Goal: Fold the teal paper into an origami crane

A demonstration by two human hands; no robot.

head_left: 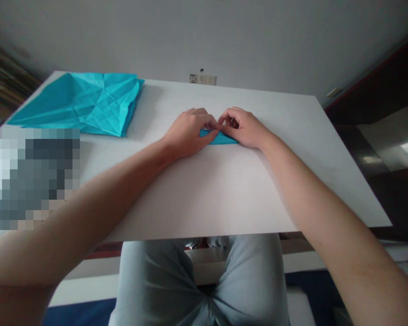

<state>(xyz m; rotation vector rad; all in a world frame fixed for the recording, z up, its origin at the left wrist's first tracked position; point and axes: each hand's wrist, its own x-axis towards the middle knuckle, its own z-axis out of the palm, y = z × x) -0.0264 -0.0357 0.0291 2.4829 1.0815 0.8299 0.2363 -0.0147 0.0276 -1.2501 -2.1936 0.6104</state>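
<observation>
Behind a white desk (207,194), a plain grey wall (258,40) is rising, with a row of sockets (201,79) sitting just above the far edge. A seated person in light blue jeans (153,280) is reaching both bare forearms (122,190) forward, and the two hands are meeting near the middle of the desk. Between them a small blue piece (221,138), narrow and flat-looking, is lying at the desktop, partly covered by the fingers. The left hand (189,131) is pinching its left part, thumb laid along it and fingers curling behind. The right hand (246,127) is gripping the other end, its thumb and fingertips almost meeting those of the left. Towards the far left corner, well apart from the hands, a large blue sheet (95,104) is lying spread out, crossed by many creases; in front of it a pixelated patch (51,181) is hiding whatever is there. Judging by its slim shape and straight near edge, the small piece is probably folded down already, and the work is looking under way rather than finished. How many folds are remaining is not showing.
</observation>
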